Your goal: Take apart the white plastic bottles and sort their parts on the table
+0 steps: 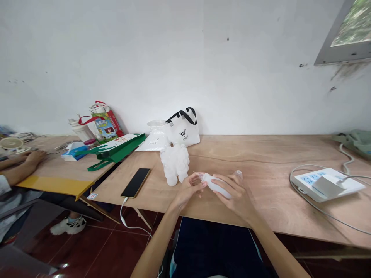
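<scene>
A white translucent plastic bottle (220, 188) lies tilted in my right hand (236, 195), whose fingers wrap over its body. Its neck end points left, toward my left hand (189, 189). There the fingers of my left hand close around a small clear plastic piece (200, 175) at the neck; its exact kind is hard to make out. Just behind my right fingers sits a small clear cap (238, 174) on the table. A bunch of frosted white rounded plastic pieces (174, 162) stands on the wood behind my left hand.
Left of me lies a phone (135, 182) with a charging cable. A white bag (184, 131) and plastic packet (153, 141) lean by the wall. On the right is a power strip (327, 184) with cables. Another person's arm (24, 166) rests on the neighbouring table.
</scene>
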A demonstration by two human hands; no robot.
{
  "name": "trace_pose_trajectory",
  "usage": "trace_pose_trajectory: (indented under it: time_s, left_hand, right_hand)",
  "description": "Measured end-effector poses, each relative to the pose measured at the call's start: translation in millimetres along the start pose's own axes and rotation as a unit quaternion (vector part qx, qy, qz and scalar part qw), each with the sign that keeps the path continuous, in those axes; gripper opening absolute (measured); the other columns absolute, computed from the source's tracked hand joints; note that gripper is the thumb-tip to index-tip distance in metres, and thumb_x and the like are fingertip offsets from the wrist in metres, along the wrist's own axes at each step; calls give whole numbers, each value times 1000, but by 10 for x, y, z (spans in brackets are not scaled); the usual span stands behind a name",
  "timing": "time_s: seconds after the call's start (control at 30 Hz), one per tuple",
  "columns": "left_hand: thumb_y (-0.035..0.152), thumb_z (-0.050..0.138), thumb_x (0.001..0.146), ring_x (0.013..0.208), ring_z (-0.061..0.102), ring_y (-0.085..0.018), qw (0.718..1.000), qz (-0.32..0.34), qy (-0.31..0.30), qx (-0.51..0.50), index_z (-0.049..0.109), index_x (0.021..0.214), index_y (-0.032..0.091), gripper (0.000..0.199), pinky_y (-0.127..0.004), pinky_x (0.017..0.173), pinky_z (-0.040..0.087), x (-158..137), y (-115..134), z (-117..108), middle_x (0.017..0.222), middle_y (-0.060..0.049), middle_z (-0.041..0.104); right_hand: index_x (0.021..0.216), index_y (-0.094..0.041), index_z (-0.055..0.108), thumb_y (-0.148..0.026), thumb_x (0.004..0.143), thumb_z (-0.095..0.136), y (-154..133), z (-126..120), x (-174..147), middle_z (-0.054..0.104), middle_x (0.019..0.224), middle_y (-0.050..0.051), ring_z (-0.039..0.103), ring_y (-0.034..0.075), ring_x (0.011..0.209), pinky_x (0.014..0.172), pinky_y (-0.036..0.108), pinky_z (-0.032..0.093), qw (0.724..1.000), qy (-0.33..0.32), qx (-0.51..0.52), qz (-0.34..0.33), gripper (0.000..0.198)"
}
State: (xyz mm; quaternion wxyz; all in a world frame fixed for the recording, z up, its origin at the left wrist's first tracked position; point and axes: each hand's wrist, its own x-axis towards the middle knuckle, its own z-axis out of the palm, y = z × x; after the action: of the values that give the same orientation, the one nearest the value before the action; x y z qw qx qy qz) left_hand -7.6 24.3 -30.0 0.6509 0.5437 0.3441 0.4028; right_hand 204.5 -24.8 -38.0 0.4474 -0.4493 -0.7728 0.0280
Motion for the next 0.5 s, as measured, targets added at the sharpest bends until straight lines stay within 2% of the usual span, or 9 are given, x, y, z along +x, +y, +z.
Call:
trace_pose_trajectory:
  time_s: [0.07,0.1,0.2,0.3,0.4,0.5]
  left_hand:
    - [40,90,72,77,59,-12,1000,8,-20,5,67,121,19,59,-20,56,48,-28,44,-20,104,-7,68]
    - [38,91,71,80,60,-13,999,9,-30,8,66,122,19,59,-20,58,49,-44,68,-31,104,-7,68]
    - [36,91,71,79,61,-14,998,9,-54,31,67,120,20,57,-22,61,48,-83,131,-57,96,-5,69]
    - [35,91,71,77,61,-14,995,13,-70,76,70,116,19,52,-24,66,49,-92,151,-61,87,-3,69]
    - [37,89,72,76,61,-13,994,20,-56,86,69,115,19,50,-25,66,49,-67,114,-53,93,-4,71]
    - [40,89,71,72,61,-11,996,18,-40,78,68,112,18,52,-23,58,46,-30,54,-57,107,-8,72]
  right_hand:
    - [123,-37,73,-40,91,70,-62,-66,35,76,122,1,70,29,105,91,49,58,990,-22,106,92,32]
    - [123,-37,72,-45,90,71,-83,-101,50,76,120,1,71,29,106,90,48,60,976,-45,162,140,35]
    - [125,-35,72,-52,88,71,-83,-179,71,75,124,3,70,29,114,91,44,61,910,-123,311,244,41]
    - [123,-31,74,-55,90,70,-21,-198,56,74,125,6,70,28,114,89,40,60,857,-158,389,298,41]
    - [121,-28,74,-59,92,65,7,-191,46,77,113,7,73,26,99,74,34,59,848,-160,390,322,43]
    - [121,-31,70,-60,90,67,-47,-191,56,78,102,4,74,24,86,63,33,58,872,-134,332,334,43]
